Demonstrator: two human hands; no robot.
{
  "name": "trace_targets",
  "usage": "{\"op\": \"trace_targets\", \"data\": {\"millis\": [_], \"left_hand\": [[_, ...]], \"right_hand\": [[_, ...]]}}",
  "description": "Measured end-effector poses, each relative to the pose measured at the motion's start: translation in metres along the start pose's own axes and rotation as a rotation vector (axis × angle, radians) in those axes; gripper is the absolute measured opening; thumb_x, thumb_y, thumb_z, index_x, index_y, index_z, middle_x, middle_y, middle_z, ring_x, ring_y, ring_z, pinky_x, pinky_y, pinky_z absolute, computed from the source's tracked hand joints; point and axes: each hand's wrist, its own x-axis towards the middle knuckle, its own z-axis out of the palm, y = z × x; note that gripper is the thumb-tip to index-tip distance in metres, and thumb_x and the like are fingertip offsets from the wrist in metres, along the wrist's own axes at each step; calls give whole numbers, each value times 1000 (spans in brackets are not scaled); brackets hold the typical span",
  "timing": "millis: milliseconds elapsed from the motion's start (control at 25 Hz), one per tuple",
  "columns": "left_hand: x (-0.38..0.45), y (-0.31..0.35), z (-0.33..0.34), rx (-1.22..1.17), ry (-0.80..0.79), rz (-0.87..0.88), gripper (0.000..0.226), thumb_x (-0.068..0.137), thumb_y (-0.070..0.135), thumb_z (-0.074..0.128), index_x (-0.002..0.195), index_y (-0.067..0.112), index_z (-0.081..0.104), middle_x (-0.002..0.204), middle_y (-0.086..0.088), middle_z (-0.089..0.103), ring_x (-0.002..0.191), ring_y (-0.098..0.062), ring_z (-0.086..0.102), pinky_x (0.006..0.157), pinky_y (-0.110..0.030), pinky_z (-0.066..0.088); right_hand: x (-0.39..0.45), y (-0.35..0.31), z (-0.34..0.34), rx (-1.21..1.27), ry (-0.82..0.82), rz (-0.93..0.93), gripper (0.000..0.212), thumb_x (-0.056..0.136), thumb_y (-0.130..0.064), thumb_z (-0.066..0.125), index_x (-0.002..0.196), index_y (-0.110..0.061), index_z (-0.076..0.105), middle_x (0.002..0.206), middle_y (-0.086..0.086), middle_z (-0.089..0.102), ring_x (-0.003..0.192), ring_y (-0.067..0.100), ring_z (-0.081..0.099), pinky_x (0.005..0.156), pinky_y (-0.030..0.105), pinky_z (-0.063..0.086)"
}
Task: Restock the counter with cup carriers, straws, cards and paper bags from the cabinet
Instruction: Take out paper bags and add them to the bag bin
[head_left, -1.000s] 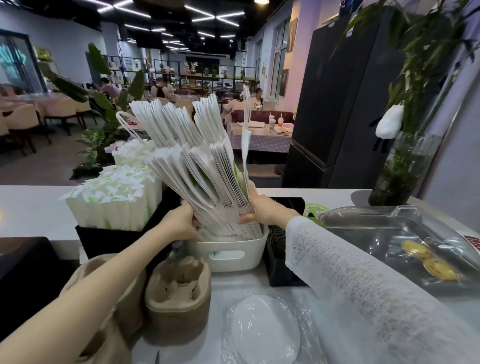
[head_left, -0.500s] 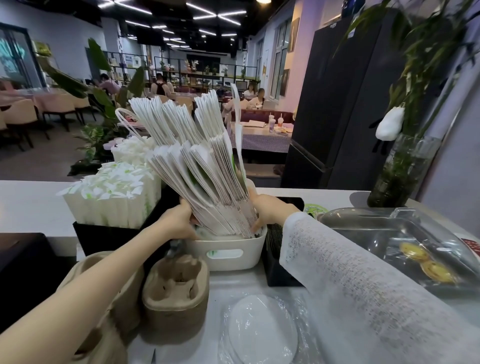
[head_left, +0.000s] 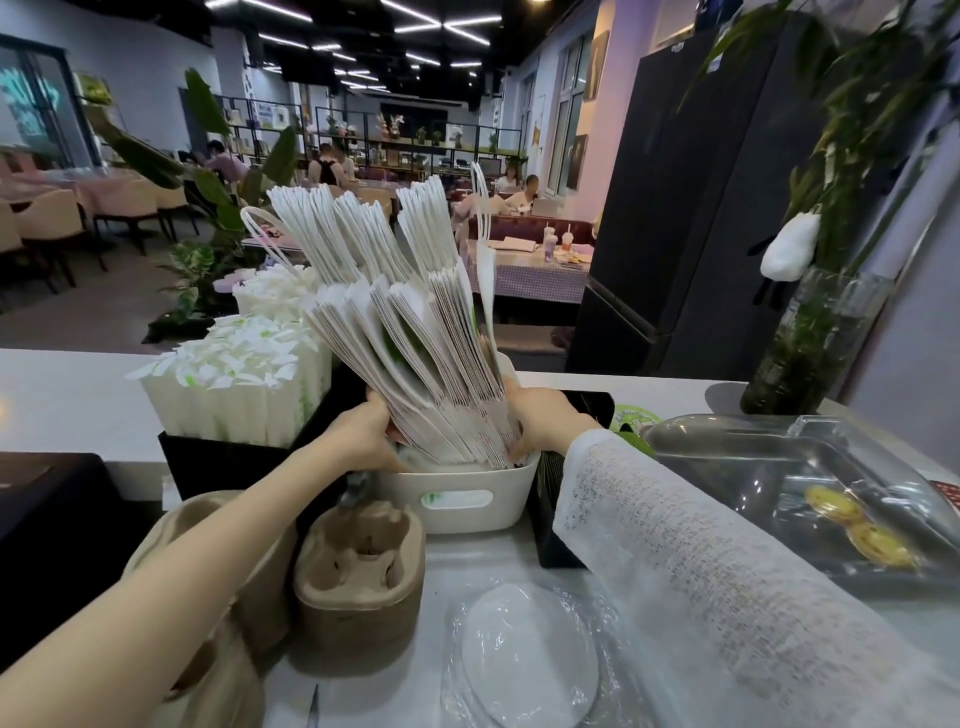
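White café counter (head_left: 62, 395): fanned white handled paper bags (head_left: 415, 332) upright, leaning left in cream plastic bin (head_left: 457, 501); left hand (head_left: 363, 436), right hand (head_left: 545, 415) clamp stack's base from opposite sides.

We see a thick stack of white paper bags (head_left: 415, 364) standing in a white bin (head_left: 457, 499), fanned and leaning left, their twisted handles pointing up. Just left, wrapped white straws (head_left: 239, 384) stand packed upright in a black box (head_left: 218, 462), with a second bunch behind. In front of them we spot brown pulp cup carriers (head_left: 358, 566) stacked on the counter (head_left: 62, 395), one pile nearer us at the left.
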Motion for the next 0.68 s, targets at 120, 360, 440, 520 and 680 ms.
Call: {"op": "trace_targets", "data": {"millis": [120, 360, 440, 520, 680], "left_hand": [[-2, 1, -1, -14, -1, -5, 109, 68, 33, 85, 139, -10, 14, 115, -15, 62, 107, -27, 61, 83, -33, 51], [-5, 2, -1, -50, 17, 2, 97, 69, 34, 83, 132, -8, 23, 108, -11, 59, 102, -25, 60, 68, -26, 42], [-5, 1, -1, -61, 21, 6, 94, 69, 33, 83, 131, -6, 24, 104, -9, 59, 101, -25, 61, 68, -26, 42], [-4, 0, 0, -53, 28, 14, 93, 68, 33, 84, 130, -5, 25, 106, -9, 61, 102, -25, 61, 70, -27, 46], [-1, -2, 0, -50, 22, 14, 96, 68, 32, 85, 132, -4, 24, 110, -11, 63, 101, -24, 63, 78, -32, 53]], "right_hand": [[0, 2, 4, -4, 47, 4, 109, 63, -33, 90, 145, -6, 24, 111, 9, 67, 103, 31, 64, 85, 37, 51], [2, -7, 13, -122, 106, 43, 104, 63, -35, 90, 141, -5, 27, 109, 9, 66, 97, 30, 66, 81, 40, 53], [2, -6, 14, -130, 113, 53, 107, 64, -36, 89, 143, -5, 25, 109, 8, 66, 95, 29, 66, 81, 40, 53], [1, -1, 13, -20, 79, 43, 116, 63, -41, 89, 148, -7, 18, 114, 7, 65, 101, 29, 64, 87, 42, 53], [2, 3, -20, 532, 7, 10, 123, 71, -75, 65, 158, -20, -2, 160, 7, 28, 141, 28, 39, 117, 44, 32]]}}
